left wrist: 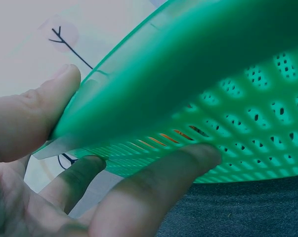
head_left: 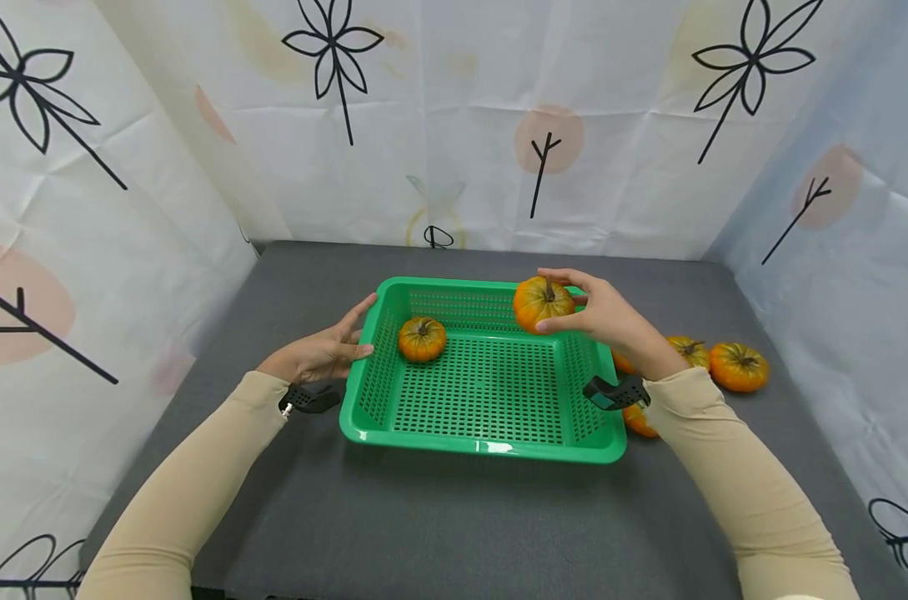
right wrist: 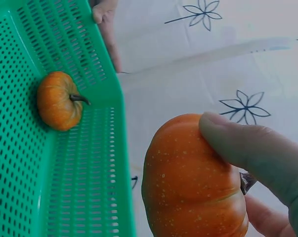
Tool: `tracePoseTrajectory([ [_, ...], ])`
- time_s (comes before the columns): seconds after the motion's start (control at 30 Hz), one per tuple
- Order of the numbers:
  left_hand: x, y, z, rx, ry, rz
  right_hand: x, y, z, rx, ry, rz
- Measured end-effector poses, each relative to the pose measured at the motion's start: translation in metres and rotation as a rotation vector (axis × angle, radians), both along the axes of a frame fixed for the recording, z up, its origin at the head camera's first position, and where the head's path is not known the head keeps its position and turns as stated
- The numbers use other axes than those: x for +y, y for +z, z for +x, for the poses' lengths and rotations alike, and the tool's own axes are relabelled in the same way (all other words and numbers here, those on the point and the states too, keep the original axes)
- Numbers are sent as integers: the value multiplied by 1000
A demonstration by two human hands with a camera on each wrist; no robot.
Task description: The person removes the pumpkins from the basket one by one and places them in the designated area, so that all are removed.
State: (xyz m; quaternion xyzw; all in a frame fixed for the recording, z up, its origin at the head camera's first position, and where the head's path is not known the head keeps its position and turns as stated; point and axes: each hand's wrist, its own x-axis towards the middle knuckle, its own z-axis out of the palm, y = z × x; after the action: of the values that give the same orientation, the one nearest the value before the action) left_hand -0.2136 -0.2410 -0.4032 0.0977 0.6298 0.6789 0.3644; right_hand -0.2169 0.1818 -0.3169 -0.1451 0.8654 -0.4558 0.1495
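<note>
A green plastic basket (head_left: 454, 443) with a perforated floor and slotted walls sits in the middle of the table. My left hand (head_left: 322, 350) holds its left side; in the left wrist view the thumb (left wrist: 67, 94) lies at the rim while the fingers reach under it along the outer wall. Above the basket's far right part, my right hand (head_left: 611, 312) grips a small orange pumpkin (head_left: 541, 304) between thumb and fingers, its stem showing. Another small pumpkin (head_left: 422, 339) lies inside the basket near the left wall.
Several more small pumpkins (head_left: 739, 367) lie on the grey table (head_left: 454, 525) right of the basket, some partly hidden by my right arm and the basket. Patterned white cloth (head_left: 469, 108) hangs behind the table and on both sides.
</note>
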Motion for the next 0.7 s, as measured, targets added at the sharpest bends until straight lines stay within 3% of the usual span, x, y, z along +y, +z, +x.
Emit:
tracePoseTrajectory([
  [0.33, 1, 2, 2, 8, -1, -4, 27, 9, 17, 33, -87, 24],
  [0.7, -1, -1, 1, 23, -5, -5, 61, 4, 27, 91, -146, 73],
])
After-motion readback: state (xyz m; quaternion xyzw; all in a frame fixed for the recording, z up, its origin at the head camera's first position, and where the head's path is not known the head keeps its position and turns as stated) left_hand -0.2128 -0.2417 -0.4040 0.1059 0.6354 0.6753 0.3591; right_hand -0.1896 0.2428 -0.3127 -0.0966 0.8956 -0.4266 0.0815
